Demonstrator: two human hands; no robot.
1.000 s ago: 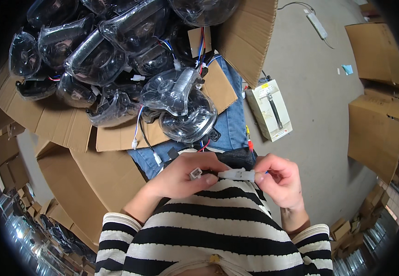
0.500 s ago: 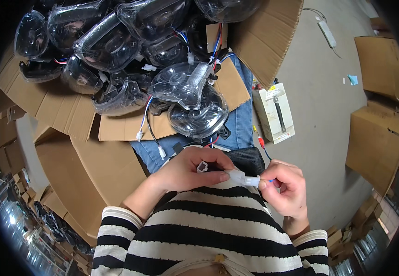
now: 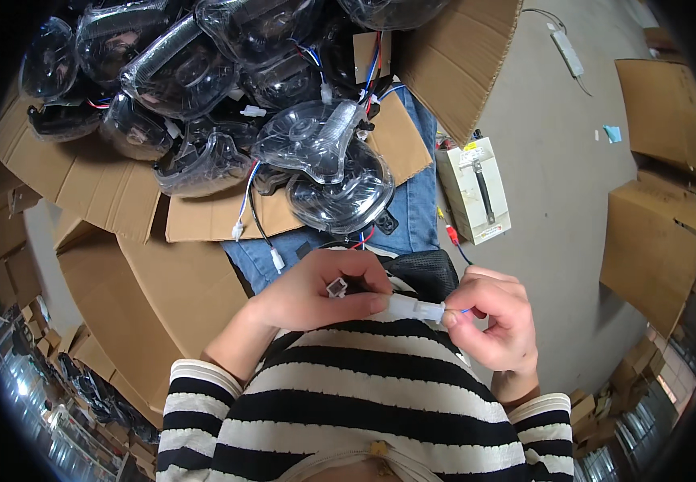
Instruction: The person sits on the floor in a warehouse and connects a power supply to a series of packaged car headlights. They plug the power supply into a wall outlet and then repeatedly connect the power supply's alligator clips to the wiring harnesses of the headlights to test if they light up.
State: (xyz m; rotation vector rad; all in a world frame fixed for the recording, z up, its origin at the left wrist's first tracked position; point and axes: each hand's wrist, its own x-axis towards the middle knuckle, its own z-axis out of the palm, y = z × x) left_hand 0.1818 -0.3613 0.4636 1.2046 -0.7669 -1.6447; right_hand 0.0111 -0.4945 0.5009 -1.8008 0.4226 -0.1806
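Note:
In front of my striped top, my left hand [image 3: 316, 293] is closed with thumb and fingertips on a white plastic wire connector [image 3: 402, 306]. A second white connector [image 3: 337, 287] with an open square end pokes out between its fingers. End to end with the first connector is a smaller white plug [image 3: 429, 311]; how deep it sits cannot be made out. Thumb and forefinger of my right hand [image 3: 494, 320] pinch the rear of this plug, where a blue wire comes out. Just beyond my hands, a clear-lensed headlamp [image 3: 340, 197] in plastic film rests on cardboard over my lap.
Several film-wrapped headlamps [image 3: 183, 76] fill an open carton [image 3: 99, 181] ahead, some with dangling leads and white plugs [image 3: 276, 259]. To the right stands a pale box [image 3: 475, 193] with a black handle, beside red and yellow clips. A power strip [image 3: 566, 53] and cartons [image 3: 653, 241] are farther right.
Both hands and the joined connectors have shifted slightly left, the left hand more than the right. The whole view has also moved a little. Both grips stay closed.

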